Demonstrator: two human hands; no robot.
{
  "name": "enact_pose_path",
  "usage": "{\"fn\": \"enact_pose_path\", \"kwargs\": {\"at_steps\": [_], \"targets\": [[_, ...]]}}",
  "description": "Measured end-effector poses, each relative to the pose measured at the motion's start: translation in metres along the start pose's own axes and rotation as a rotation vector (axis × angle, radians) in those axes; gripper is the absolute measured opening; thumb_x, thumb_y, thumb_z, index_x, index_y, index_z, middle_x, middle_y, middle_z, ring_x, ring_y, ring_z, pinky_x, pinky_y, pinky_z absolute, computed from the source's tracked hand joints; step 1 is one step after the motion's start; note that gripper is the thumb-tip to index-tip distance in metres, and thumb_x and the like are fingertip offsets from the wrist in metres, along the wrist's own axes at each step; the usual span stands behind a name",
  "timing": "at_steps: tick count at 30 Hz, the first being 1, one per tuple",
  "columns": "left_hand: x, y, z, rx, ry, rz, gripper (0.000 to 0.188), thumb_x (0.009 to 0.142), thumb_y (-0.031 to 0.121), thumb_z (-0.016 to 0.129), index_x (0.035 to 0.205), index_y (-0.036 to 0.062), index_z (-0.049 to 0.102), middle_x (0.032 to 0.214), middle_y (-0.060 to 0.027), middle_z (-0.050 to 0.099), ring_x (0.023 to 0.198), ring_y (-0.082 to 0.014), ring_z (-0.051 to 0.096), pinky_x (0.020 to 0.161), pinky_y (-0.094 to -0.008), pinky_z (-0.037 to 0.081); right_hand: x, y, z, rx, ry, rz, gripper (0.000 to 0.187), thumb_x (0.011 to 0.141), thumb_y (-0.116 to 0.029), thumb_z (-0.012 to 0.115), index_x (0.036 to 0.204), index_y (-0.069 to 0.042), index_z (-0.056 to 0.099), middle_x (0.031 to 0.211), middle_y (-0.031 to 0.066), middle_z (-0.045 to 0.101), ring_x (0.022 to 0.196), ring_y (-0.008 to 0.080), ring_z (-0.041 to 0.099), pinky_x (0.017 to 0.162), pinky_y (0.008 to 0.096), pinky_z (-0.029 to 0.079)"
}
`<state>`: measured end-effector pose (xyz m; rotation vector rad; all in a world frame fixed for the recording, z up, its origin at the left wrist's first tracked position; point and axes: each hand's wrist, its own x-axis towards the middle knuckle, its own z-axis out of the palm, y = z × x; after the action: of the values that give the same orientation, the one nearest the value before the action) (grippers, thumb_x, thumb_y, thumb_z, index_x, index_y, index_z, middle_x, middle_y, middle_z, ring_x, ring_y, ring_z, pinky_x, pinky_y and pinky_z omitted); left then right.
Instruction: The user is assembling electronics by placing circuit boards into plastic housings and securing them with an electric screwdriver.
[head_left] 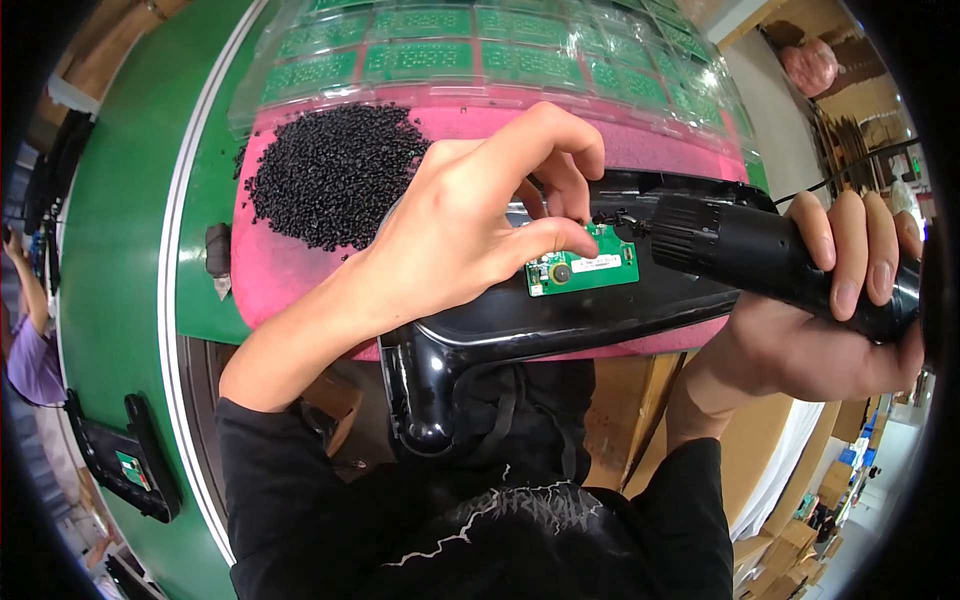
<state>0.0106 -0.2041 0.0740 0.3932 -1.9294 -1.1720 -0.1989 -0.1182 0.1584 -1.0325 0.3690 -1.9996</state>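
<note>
My right hand [850, 290] is wrapped around a black electric screwdriver [740, 240], which lies nearly level and points left. Small black screws [615, 218] cluster at its tip. There my left hand [480, 215] is pinched, thumb and fingers closed on a small black screw, partly hidden by the fingers. Just below the pinch is a green circuit board [590, 270] with a white label and a round part. It sits in a glossy black plastic housing [560, 325], whose stubby arm reaches toward me at the lower left.
A large heap of small black screws [335, 175] lies on the pink mat [285, 285]. Behind it, clear trays [420, 55] hold several green boards. A dark-handled tool [218, 260] lies left of the mat. Another black housing [125, 460] and a person's arm [30, 280] are at the far left.
</note>
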Motion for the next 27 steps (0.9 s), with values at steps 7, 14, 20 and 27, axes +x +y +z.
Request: {"fn": "enact_pose_path", "kwargs": {"at_steps": [7, 14, 20, 27], "targets": [[-0.001, -0.004, 0.006, 0.172, -0.022, 0.152, 0.036, 0.079, -0.005, 0.076, 0.11, -0.0017, 0.057, 0.093, -0.0078, 0.068, 0.086, -0.0185, 0.074, 0.076, -0.0278, 0.059, -0.01, -0.002, -0.001, 0.003, 0.008, -0.001, 0.035, 0.08, -0.031, 0.065, 0.101, -0.007, 0.05, 0.076, -0.0023, 0.048, 0.06, 0.0071, 0.048, 0.069, 0.0261, 0.039], [0.002, -0.002, 0.004, 0.265, -0.006, 0.248, 0.04, 0.074, -0.007, 0.079, 0.108, -0.0021, 0.058, 0.093, -0.009, 0.069, 0.084, -0.0189, 0.073, 0.075, -0.0281, 0.059, -0.005, 0.009, 0.004, 0.004, 0.002, 0.032, 0.037, 0.084, -0.036, 0.06, 0.103, -0.007, 0.05, 0.078, -0.0022, 0.048, 0.061, 0.0077, 0.047, 0.068, 0.0268, 0.039], [0.0, -0.004, 0.002, 0.359, 0.004, 0.268, 0.041, 0.072, -0.004, 0.081, 0.107, -0.0019, 0.06, 0.092, -0.0099, 0.07, 0.082, -0.0197, 0.072, 0.072, -0.0281, 0.059, -0.002, 0.018, 0.006, -0.02, 0.012, 0.043, 0.039, 0.087, -0.04, 0.056, 0.106, -0.006, 0.05, 0.079, -0.0018, 0.048, 0.061, 0.008, 0.045, 0.067, 0.0272, 0.038], [0.004, -0.01, 0.006, 0.412, -0.042, 0.268, 0.028, 0.072, -0.001, 0.079, 0.096, -0.0031, 0.065, 0.094, -0.0114, 0.07, 0.081, -0.0288, 0.07, 0.07, -0.0346, 0.056, -0.008, 0.023, 0.002, -0.027, 0.058, 0.034, 0.043, 0.093, -0.045, 0.053, 0.109, -0.005, 0.051, 0.079, -0.0011, 0.046, 0.062, 0.0086, 0.043, 0.065, 0.0278, 0.037]]}}
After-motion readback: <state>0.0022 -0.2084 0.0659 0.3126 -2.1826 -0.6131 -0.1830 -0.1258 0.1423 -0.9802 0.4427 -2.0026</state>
